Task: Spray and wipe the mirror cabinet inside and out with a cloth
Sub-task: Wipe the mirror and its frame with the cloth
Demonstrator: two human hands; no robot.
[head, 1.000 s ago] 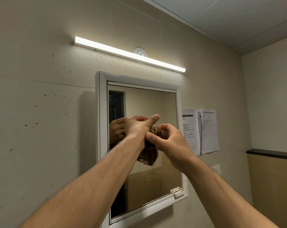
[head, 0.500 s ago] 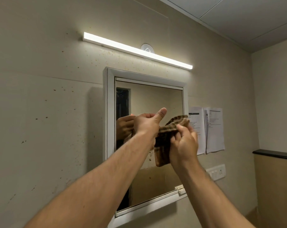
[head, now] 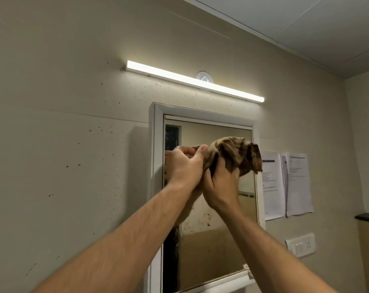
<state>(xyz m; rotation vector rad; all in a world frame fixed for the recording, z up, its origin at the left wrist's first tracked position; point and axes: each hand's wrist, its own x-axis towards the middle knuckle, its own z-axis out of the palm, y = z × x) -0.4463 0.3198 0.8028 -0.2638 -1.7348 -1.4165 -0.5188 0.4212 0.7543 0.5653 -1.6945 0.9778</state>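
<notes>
Bunching the brown checked cloth (head: 236,153) between both hands seems to be the step now, a preparation before the wiping itself. The left hand (head: 183,166) pinches one end with the thumb pressed on top and the fingers curled behind it. The right hand (head: 219,182) cups the crumpled bundle from below, its fingers closed round the fabric. The cloth looks soft and thin, with many folds, and it is held in the air in front of the upper half of the mirror, toward its right edge; I cannot tell if it touches the glass. The white-framed mirror cabinet (head: 157,134) hangs on a beige wall (head: 73,144) dotted with small dark specks, and its door appears closed. The glass is smooth and shiny, with brownish spots (head: 207,224) in the lower part. No spray bottle is visible. I judge the next move needs one hand to take the pad and press it flat against the glass, with firm strokes over those spots.
</notes>
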